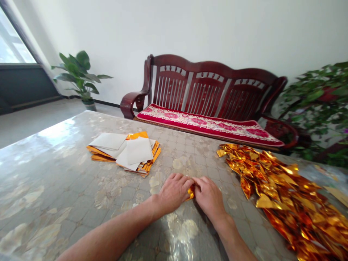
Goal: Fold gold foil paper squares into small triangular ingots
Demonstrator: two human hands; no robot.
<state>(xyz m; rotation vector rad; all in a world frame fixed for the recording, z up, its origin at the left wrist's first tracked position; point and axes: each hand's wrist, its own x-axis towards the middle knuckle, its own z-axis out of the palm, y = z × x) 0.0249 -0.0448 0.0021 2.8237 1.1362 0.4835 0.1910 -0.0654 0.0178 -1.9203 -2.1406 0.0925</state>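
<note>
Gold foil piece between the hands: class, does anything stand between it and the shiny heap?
Yes: the right hand, between the gold foil piece and the shiny heap. Beyond that hand, only patterned tabletop shows before the heap.

Surface [89, 188]: glossy, with floral-and-grid pattern | left of centre: loose stack of white-and-orange sheets [137, 150] lies flat | right: heap of folded gold foil pieces [285, 185] spreads toward near edge

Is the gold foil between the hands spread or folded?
Folded or bunched, not spread: only a small bit of gold foil shows between left hand and right hand. Exact folds: cannot tell.
</note>
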